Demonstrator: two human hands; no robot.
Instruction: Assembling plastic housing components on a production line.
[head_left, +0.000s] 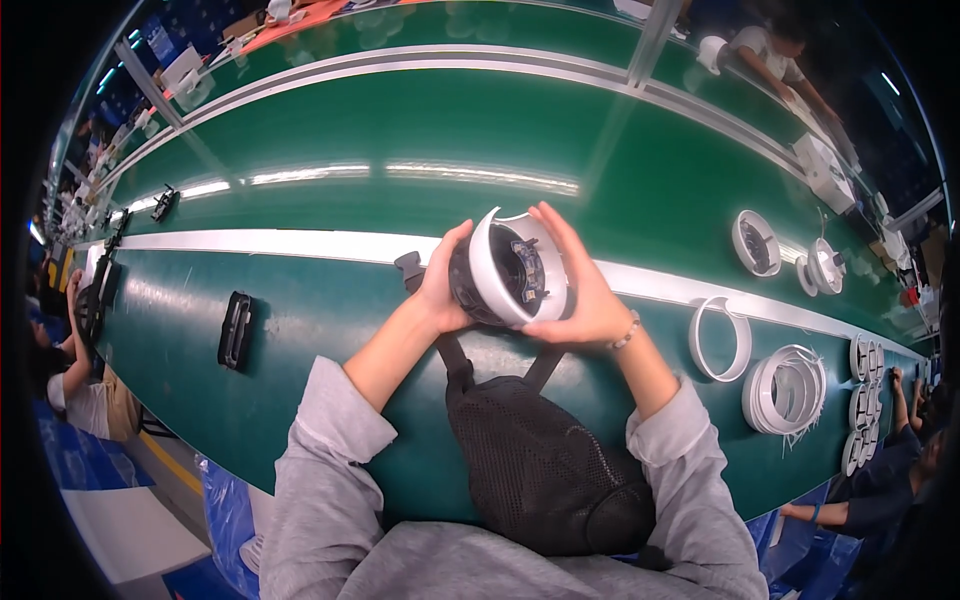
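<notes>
White housing [486, 272] is held over the green bench [310, 310], clasped on opposite sides by the partly curled left hand [446, 287] and right hand [597, 305]; grip should clear the exposed circuit board [528, 268].

Green workbench [320, 310], white dividing strip [260, 240], glossy green surface [350, 120] beyond, metal post [655, 45], strip-light reflections [480, 177], yellow floor line [172, 463]
</notes>
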